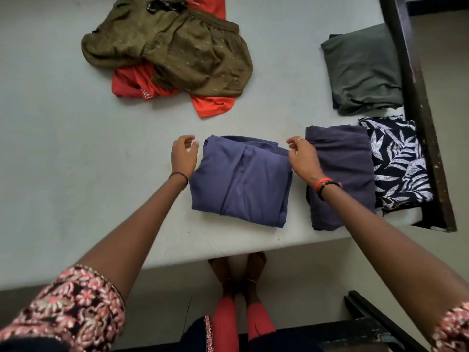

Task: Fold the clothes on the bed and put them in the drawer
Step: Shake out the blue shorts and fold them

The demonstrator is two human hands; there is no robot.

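Grey bed point(76, 148) w/ unfolded olive heap point(177, 52) far left; our folded blue garment point(241, 181) sits centre, nr the near edge. Left hand point(184, 156) loose beside it, empty; right hand point(303, 160) at its far-right corner, grip unclear. We reckon a one-sided lift cd undo the fold.

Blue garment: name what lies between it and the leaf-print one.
A dark folded garment, between the blue garment and the leaf-print one, in the head view.

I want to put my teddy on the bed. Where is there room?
Free: the bare mattress left of the left hand, below the olive heap, and the strip between that heap and the grey folded cloth. Crowded: the right edge, where the purple fold and leafy fold sit close by.
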